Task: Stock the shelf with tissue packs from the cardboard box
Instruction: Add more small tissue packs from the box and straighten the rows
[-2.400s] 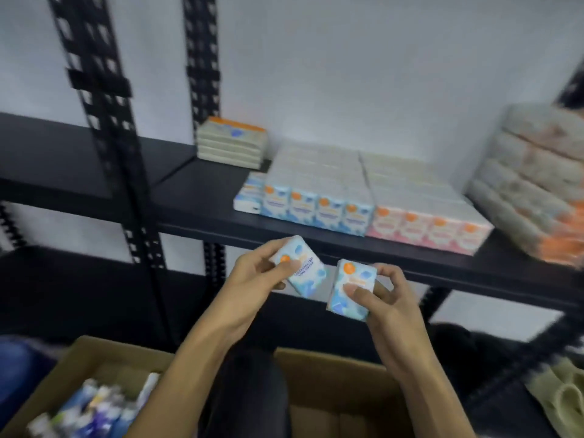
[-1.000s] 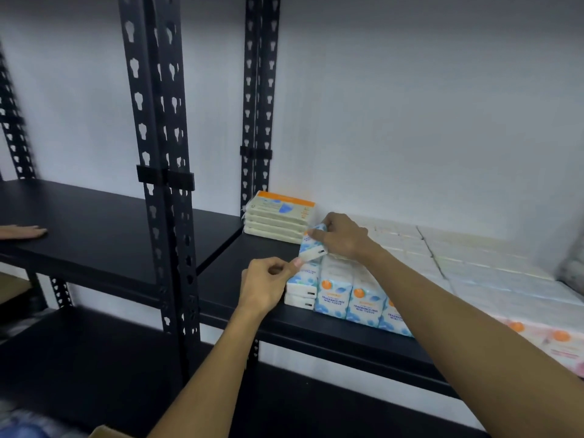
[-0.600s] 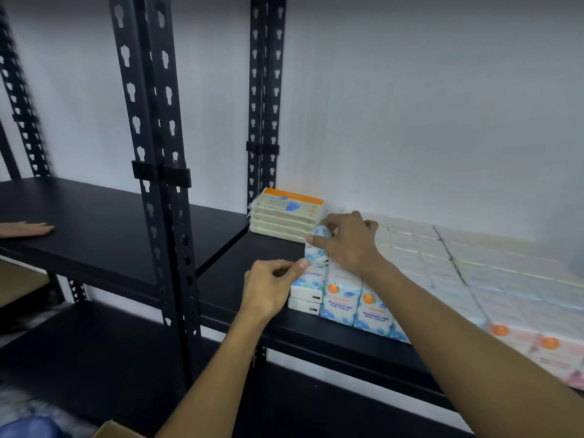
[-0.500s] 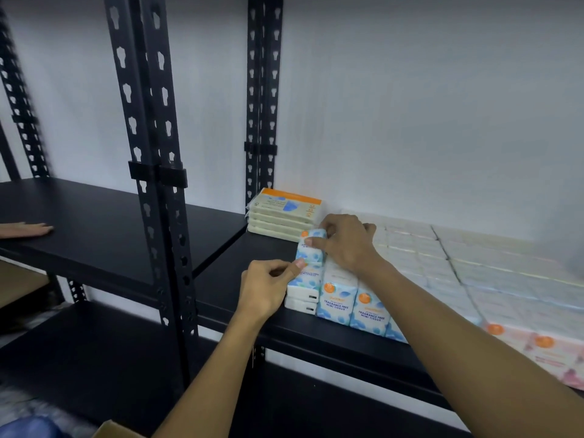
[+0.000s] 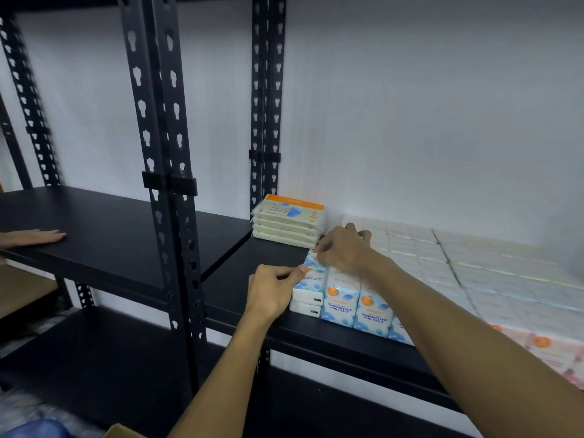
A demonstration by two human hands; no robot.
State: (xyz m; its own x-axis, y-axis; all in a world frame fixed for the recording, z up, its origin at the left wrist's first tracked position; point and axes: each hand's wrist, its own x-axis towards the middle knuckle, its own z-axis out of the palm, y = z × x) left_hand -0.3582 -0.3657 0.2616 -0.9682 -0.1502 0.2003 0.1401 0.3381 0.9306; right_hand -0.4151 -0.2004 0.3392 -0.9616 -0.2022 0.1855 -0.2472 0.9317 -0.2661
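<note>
A white wall (image 5: 410,121) fills the view behind your hands, with black slotted posts (image 5: 158,153) rising left of them. Under your hands runs the black shelf (image 5: 252,279); a second black board (image 5: 94,241) sits off to your left beyond the front posts, and a lower board (image 5: 94,358) lies below your left forearm.

To the right of your right hand, white-topped tissue packs (image 5: 474,270) cover the shelf in tight rows back to the wall, with blue-fronted ones nearest your wrist and pink-fronted ones at the far right. Beyond your right hand, against the wall, stands a flat stack (image 5: 289,221) with an orange band on top.

Between your hands is a short pile (image 5: 309,289) of blue packs lying flat at the left end of the rows. Your right hand (image 5: 344,248) is curled over the top pack (image 5: 313,259), thumb and fingers pinching it as it rests on the pile. Your left hand (image 5: 271,292) is curled too, its thumb pressed to the pile's left side just below; whether the other fingers grip anything you cannot tell from here.

A corner of the box (image 5: 123,431) shows at the bottom edge, below your left forearm; its contents are out of sight. Another person's hand (image 5: 38,237) lies flat on the left board, well away from yours.
</note>
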